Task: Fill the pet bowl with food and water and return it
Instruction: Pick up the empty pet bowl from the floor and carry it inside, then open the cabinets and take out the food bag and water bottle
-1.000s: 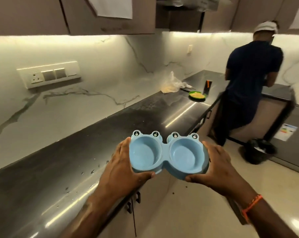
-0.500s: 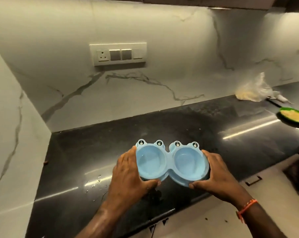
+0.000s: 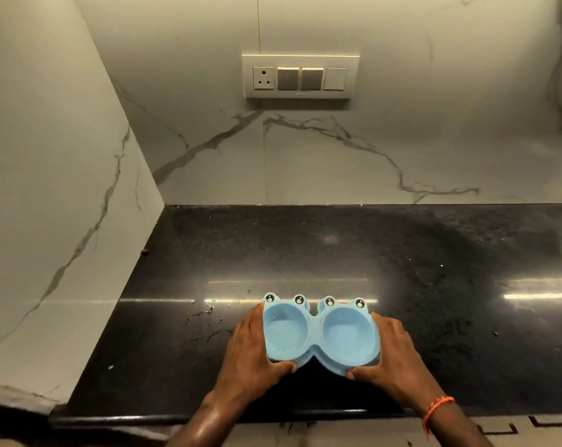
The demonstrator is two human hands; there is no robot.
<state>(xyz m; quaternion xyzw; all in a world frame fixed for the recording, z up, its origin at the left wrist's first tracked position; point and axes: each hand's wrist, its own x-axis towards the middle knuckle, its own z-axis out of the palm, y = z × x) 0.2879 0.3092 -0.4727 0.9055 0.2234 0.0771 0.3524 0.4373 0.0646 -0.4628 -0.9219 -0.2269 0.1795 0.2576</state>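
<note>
Step in hand: you have the pet bowl [image 3: 320, 335] at the black countertop [image 3: 337, 246], near its front edge; this looks like setting it down before filling, though whether its base already touches the stone cannot be told.
Left hand [image 3: 250, 353]: you wrap it around the bowl's left end, thumb along the near rim, fingers behind the far side.
Right hand [image 3: 390, 353]: you clasp the right end the same way; an orange thread band [image 3: 436, 408] sits on that wrist.
Bowl: pale blue plastic, two round wells side by side, small frog eyes [image 3: 329, 301] on the far rim.
Contents: both wells look bare of food; a faint sheen could be a film of water, but you cannot be sure.
Progress: early, by the look of it; neither food nor water is visibly in.
Next move: you need a food source and a tap, and neither shows here, so expect to let go and fetch them.
Surroundings: water droplets [image 3: 208, 314] lie just left of the bowl; a switch plate [image 3: 300, 75] with one socket hangs on the marble wall [image 3: 369, 150].
Writing: no brand, label or lettering is readable on the bowl or the plate.
</note>
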